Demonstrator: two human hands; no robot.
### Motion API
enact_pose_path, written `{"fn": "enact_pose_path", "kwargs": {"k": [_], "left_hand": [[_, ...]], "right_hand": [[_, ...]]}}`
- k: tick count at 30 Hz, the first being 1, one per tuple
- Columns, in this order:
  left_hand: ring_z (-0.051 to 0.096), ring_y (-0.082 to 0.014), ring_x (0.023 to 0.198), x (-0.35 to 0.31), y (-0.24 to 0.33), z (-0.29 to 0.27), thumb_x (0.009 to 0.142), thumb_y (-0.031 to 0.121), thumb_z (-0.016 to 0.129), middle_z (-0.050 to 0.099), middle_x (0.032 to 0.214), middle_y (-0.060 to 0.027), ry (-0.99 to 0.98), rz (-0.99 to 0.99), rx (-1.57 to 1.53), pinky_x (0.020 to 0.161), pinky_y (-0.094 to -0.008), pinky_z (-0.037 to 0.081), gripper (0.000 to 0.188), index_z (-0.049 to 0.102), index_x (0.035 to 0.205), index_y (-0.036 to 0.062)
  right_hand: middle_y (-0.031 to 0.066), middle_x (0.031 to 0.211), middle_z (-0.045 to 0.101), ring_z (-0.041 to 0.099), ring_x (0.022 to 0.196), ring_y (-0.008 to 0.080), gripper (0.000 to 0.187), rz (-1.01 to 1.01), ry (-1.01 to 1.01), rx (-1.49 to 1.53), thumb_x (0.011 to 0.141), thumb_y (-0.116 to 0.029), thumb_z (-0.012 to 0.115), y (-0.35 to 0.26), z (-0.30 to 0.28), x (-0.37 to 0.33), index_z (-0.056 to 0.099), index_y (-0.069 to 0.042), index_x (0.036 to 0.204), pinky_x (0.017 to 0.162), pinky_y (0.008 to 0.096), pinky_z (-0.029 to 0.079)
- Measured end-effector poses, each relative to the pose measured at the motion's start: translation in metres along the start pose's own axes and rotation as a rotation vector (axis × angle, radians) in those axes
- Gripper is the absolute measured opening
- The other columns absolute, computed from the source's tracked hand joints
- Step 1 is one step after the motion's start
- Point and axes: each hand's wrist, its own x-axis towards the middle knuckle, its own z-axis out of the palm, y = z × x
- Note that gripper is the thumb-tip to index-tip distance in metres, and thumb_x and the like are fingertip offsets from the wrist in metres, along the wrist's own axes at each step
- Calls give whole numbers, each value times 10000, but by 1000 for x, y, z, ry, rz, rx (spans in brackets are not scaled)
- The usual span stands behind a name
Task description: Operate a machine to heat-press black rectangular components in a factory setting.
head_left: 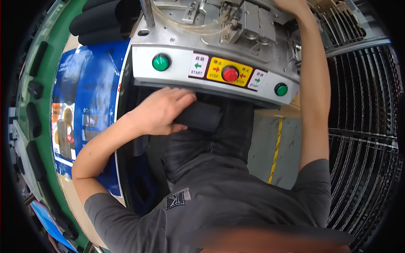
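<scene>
My left hand [162,111] is closed around a smooth black cylindrical piece [200,119], holding it over my lap just below the machine's front panel. The thumb lies under the piece and the fingers cross its upper side. My right arm reaches up along the machine's right side. My right hand [291,5] is at the top edge of the picture, by the metal fixture [255,23]; its fingers are cut off, so what they hold or touch does not show. The front panel [177,80] carries two green buttons [160,62] and a red button [230,74].
Several black cylindrical pieces [99,21] are piled at the upper left, beside a blue printed sheet [101,84]. A green conveyor strip [46,114] with more black pieces runs along the left. A black wire rack [363,97] stands at the right. Clear hoses [190,27] cross the machine.
</scene>
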Motion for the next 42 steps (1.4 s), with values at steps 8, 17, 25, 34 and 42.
{"fn": "enact_pose_path", "kwargs": {"k": [8, 17, 25, 34, 42], "left_hand": [[667, -353, 1168, -45, 8, -14, 708, 145, 928, 480, 1736, -149, 239, -330, 206, 1050, -395, 531, 738, 597, 1360, 41], [672, -361, 1258, -54, -18, 1, 699, 103, 903, 637, 1573, -159, 585, -124, 368, 1109, -463, 499, 701, 610, 1332, 30], [702, -322, 1226, -54, -18, -6, 849, 128, 847, 730, 1403, -151, 801, -24, 444, 1123, -461, 511, 572, 615, 1362, 23], [701, -316, 1287, -65, -31, -26, 1055, 463, 678, 712, 1407, -203, 1152, -624, -1568, 1152, -463, 501, 622, 594, 1482, 19], [700, -327, 1261, -82, -37, -73, 973, 297, 738, 708, 1381, -178, 1116, -649, -1269, 1172, -465, 492, 621, 587, 1512, 28]], "right_hand": [[200, 1400, 651, 641, 1261, 311, 509, -199, 1254, 313, 939, -9, 517, 7, 165, -156, 607, 49, 1438, 1151, 413, 483], [123, 933, 746, 674, 840, 267, 179, -500, 881, 784, 1045, -88, 561, -63, 240, -182, 699, -4, 1122, 833, 407, 579], [131, 1126, 809, 757, 968, 377, 199, -119, 7, 798, 1068, -163, 668, -94, 409, -175, 751, -18, 1175, 858, 417, 590], [169, 1183, 811, 766, 1039, 391, 442, 101, -679, 591, 1055, -351, 688, -62, 494, -166, 704, -34, 1364, 905, 451, 591], [160, 1102, 814, 762, 943, 370, 444, 67, -640, 601, 1048, -296, 688, -61, 491, -168, 686, -14, 1391, 856, 437, 582]]}}
